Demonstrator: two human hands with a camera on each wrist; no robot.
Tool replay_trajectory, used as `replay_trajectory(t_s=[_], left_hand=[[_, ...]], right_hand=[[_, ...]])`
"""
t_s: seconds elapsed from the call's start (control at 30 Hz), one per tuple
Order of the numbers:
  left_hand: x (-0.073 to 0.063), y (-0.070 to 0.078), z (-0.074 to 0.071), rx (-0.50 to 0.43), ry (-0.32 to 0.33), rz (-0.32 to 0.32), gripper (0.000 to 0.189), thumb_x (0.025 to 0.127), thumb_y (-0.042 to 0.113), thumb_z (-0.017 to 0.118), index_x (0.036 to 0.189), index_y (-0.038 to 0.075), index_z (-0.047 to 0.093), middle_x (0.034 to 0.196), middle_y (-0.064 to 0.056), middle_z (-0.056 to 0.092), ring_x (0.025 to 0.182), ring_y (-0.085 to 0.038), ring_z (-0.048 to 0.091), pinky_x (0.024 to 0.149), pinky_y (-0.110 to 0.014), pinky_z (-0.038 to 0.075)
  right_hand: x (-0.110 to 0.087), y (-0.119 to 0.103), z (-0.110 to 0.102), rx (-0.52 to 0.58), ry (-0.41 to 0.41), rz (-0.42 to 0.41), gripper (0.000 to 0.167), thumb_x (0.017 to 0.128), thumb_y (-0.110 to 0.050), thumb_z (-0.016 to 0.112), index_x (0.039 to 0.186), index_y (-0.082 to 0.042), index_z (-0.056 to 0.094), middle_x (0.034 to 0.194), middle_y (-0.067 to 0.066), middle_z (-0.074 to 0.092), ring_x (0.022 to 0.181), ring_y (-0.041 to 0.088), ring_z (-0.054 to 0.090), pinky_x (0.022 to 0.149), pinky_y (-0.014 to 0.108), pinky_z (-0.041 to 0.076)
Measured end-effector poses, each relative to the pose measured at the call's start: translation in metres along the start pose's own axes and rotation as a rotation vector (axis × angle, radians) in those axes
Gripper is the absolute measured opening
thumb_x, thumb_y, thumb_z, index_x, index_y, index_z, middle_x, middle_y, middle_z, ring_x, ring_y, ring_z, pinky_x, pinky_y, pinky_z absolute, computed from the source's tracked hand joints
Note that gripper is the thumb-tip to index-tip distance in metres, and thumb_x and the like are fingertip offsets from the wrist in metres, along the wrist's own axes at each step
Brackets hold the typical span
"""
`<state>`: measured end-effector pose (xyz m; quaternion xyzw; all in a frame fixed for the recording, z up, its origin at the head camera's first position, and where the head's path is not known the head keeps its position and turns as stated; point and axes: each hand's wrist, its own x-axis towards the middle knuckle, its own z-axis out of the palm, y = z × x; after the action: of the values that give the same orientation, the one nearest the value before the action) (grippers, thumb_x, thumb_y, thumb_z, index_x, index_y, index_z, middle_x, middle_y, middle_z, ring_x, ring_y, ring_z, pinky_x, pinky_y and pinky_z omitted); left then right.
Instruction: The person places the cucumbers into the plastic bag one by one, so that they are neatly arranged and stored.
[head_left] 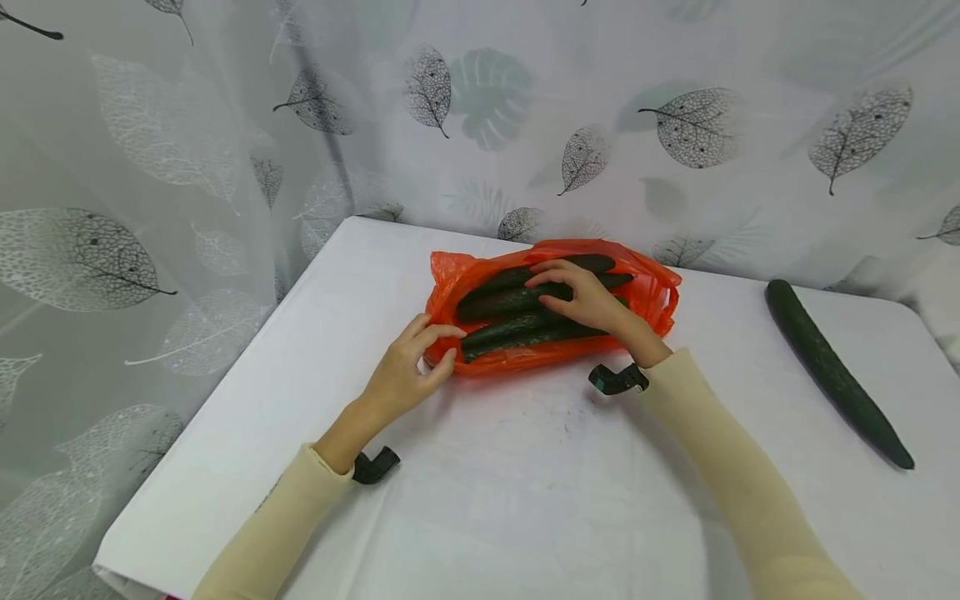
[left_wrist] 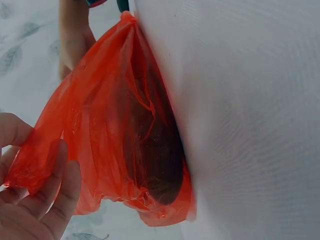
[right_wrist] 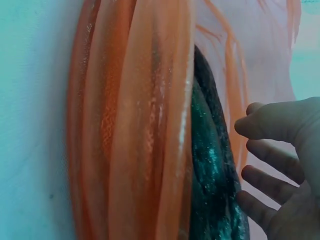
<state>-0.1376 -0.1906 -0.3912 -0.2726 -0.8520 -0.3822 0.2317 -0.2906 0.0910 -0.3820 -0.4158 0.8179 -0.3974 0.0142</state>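
An orange-red plastic bag lies on its side at the back of the table, its mouth spread wide around several dark green cucumbers. At the bag's left end is my left hand, curled around the edge; in the left wrist view, thin film runs between its thumb and fingers. Over the cucumbers, toward the bag's right side, hovers my right hand with loosely bent fingers. The right wrist view has those fingers apart, holding nothing, beside the glossy cucumbers.
A single long cucumber lies slantwise on the right of the white table. A leaf-patterned curtain hangs behind the table and along its left side. Dark wrist mounts stick out under both wrists.
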Motion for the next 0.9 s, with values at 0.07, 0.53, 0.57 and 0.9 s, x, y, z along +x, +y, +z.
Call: replay_trajectory(t_s=[0.07, 0.53, 0.57, 0.9], left_hand=[[0.0, 0.001, 0.0, -0.001, -0.001, -0.001, 0.023, 0.086, 0.0, 0.064, 0.108, 0.004, 0.067, 0.097, -0.007, 0.055, 0.07, -0.019, 0.05, 0.058, -0.036, 0.046], [0.001, 0.003, 0.004, -0.008, -0.012, -0.009, 0.021, 0.086, 0.0, 0.065, 0.107, 0.002, 0.067, 0.098, -0.009, 0.055, 0.068, -0.022, 0.048, 0.057, -0.034, 0.044], [0.0, 0.003, 0.005, -0.01, -0.015, -0.009, 0.021, 0.086, 0.0, 0.065, 0.107, 0.002, 0.067, 0.097, -0.009, 0.055, 0.067, -0.023, 0.049, 0.057, -0.034, 0.044], [-0.001, 0.003, 0.005, -0.006, -0.015, -0.017, 0.021, 0.086, 0.001, 0.065, 0.107, 0.004, 0.068, 0.098, -0.009, 0.056, 0.076, -0.021, 0.051, 0.062, -0.035, 0.046]], right_hand=[[-0.006, -0.002, -0.002, 0.006, 0.014, -0.01, 0.028, 0.091, -0.002, 0.065, 0.119, -0.001, 0.067, 0.137, 0.021, 0.051, 0.131, 0.036, 0.043, 0.107, 0.054, 0.034], [-0.054, -0.009, -0.009, 0.055, 0.099, -0.044, 0.026, 0.088, 0.004, 0.065, 0.114, 0.001, 0.068, 0.129, 0.018, 0.057, 0.124, 0.03, 0.049, 0.101, 0.033, 0.043], [-0.057, -0.008, -0.009, 0.056, 0.105, -0.038, 0.027, 0.088, 0.005, 0.065, 0.115, 0.001, 0.068, 0.129, 0.018, 0.057, 0.123, 0.03, 0.049, 0.1, 0.027, 0.041], [-0.081, -0.026, -0.016, 0.081, 0.231, -0.041, 0.026, 0.085, 0.016, 0.06, 0.11, 0.012, 0.064, 0.122, 0.032, 0.055, 0.117, 0.042, 0.048, 0.098, 0.013, 0.036]])
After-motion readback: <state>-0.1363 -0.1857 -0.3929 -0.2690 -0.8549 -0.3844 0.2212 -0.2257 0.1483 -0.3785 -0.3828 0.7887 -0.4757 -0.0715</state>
